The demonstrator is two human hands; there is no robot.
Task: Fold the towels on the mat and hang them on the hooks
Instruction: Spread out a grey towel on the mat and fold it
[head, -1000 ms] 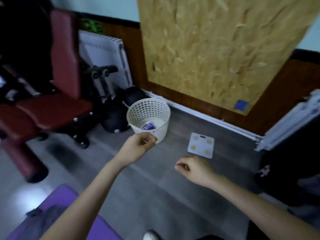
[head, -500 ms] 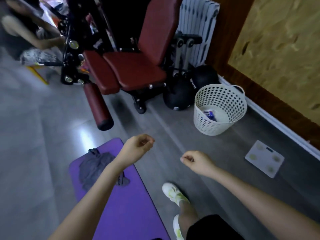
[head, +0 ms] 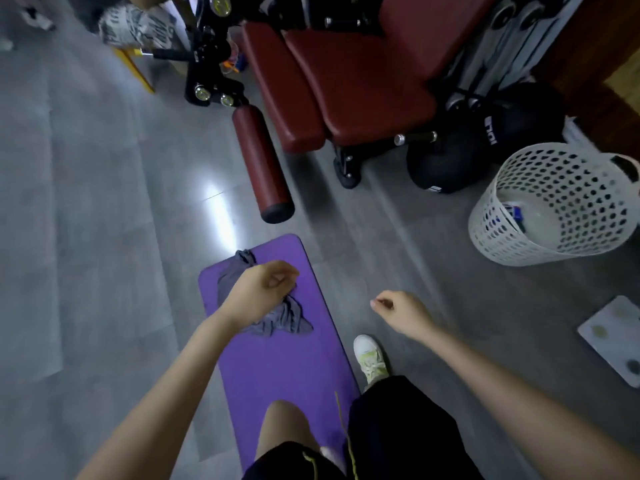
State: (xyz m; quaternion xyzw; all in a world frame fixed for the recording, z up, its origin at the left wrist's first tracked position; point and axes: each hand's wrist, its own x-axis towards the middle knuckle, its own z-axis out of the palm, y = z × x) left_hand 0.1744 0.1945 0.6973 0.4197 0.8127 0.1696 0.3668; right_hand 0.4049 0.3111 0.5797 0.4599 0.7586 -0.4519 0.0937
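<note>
Bare floor left of mat (bench roller crowds its far end).

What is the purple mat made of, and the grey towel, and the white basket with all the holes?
Purple mat: probably soft foam or rubber; matte, flat, with rounded corners.
Grey towel: thin cloth; it lies crumpled in soft folds.
White basket: looks like hard plastic; smooth, with even rows of moulded holes.

towel: partly hidden under left hand | scale: cut by right edge
</note>
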